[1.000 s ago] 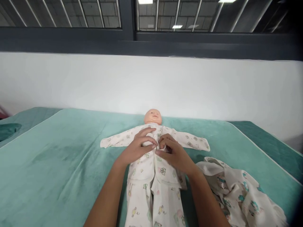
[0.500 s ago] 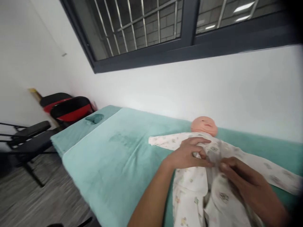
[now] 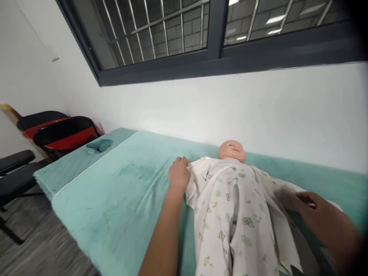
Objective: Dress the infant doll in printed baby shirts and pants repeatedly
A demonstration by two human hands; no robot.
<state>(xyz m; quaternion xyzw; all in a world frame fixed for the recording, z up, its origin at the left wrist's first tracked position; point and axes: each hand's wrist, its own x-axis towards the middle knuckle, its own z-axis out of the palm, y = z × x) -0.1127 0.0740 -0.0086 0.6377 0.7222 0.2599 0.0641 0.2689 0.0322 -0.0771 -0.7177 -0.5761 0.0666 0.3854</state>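
A baby doll (image 3: pixel 231 150) lies face up on a teal mat (image 3: pixel 120 191), dressed in a white printed sleepsuit (image 3: pixel 230 214). The suit's front gapes open down the middle. My left hand (image 3: pixel 178 174) is closed on the suit's left sleeve near the doll's shoulder. Low at the right, my right hand (image 3: pixel 322 214) rests on the suit's other side, fingers curled on the cloth; it is blurred by motion.
A white wall and a barred dark-framed window (image 3: pixel 184 34) run behind the mat. Red and black chairs (image 3: pixel 63 132) stand at the left beside the mat's corner. A small dark cloth (image 3: pixel 99 145) lies on the mat's far left end. Grey floor (image 3: pixel 37 249) lies below.
Both hands left the doll's chest and moved apart to the sleeves. The suit's front now hangs open. The camera has swung left, showing the chairs and floor.
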